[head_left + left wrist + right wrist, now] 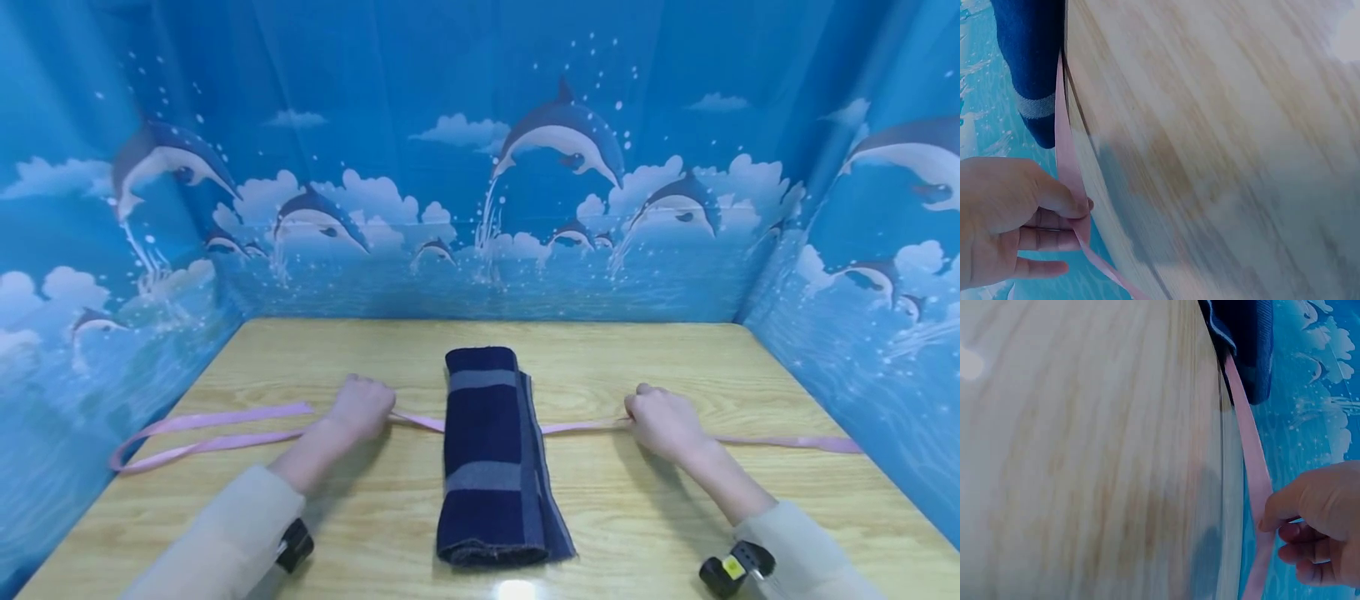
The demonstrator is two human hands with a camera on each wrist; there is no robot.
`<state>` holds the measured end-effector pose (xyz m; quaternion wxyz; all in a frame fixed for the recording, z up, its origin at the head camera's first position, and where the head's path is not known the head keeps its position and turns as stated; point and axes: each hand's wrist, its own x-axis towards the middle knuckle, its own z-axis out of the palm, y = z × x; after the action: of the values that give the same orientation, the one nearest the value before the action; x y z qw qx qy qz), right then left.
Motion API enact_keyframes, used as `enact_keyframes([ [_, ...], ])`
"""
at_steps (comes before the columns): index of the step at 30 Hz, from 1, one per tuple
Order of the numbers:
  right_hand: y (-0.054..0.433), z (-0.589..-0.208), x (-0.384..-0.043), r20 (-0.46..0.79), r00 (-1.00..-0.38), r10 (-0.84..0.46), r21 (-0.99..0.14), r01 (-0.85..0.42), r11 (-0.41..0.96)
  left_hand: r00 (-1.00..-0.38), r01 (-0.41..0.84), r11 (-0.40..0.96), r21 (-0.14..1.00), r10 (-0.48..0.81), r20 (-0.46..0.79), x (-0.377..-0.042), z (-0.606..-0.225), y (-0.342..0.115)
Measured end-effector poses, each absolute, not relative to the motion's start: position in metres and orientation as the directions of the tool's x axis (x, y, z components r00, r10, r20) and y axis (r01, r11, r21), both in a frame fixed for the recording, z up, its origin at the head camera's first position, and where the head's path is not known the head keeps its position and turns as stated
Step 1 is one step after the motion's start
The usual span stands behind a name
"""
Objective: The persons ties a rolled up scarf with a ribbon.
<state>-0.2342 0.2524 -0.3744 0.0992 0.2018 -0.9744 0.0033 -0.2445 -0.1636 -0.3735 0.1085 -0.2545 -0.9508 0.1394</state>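
Observation:
A navy cloth roll (pixel 483 433) with grey stripes lies lengthwise at the middle of the wooden table. Under it runs a pink ribbon (pixel 570 427), which comes out on both sides. My left hand (pixel 363 406) pinches the ribbon left of the roll, thumb against fingers, as the left wrist view shows. To the right of the roll, my right hand (pixel 666 421) pinches the other side between thumb and forefinger. The stretches between hands and roll look nearly straight. Beyond my left hand the ribbon's tail doubles back in a loop; beyond my right hand it trails toward the table's right edge.
The wooden table (pixel 300 358) is bounded at the back and sides by a blue curtain (pixel 480 208) printed with dolphins and clouds. Small black cameras are strapped at both wrists, over light sleeves (pixel 232 533).

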Motion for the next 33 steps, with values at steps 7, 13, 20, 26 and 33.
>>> enact_keyframes([
  [7,0.261,-0.373,-0.233,0.286,-0.887,-0.363,0.032,-0.370,0.928,-0.872,0.396,0.847,-0.355,0.468,0.143,-0.245,-0.371,-0.173],
  [13,0.264,-0.373,-0.232,0.309,-0.877,-0.369,0.062,-0.368,0.928,-0.893,0.371,0.860,-0.351,0.434,0.119,-0.246,-0.370,-0.179],
  [20,0.267,-0.372,-0.233,0.326,-0.887,-0.327,0.093,-0.314,0.945,-0.929,0.330,0.891,-0.311,0.365,0.060,-0.243,-0.367,-0.178],
  [26,0.269,-0.372,-0.234,0.332,-0.906,-0.264,0.060,-0.259,0.964,-0.940,0.298,0.913,-0.279,0.332,0.083,-0.241,-0.368,-0.180],
  [33,0.270,-0.371,-0.235,0.322,-0.924,-0.205,0.010,-0.213,0.977,-0.933,0.258,0.940,-0.223,0.302,0.196,-0.243,-0.368,-0.181],
])
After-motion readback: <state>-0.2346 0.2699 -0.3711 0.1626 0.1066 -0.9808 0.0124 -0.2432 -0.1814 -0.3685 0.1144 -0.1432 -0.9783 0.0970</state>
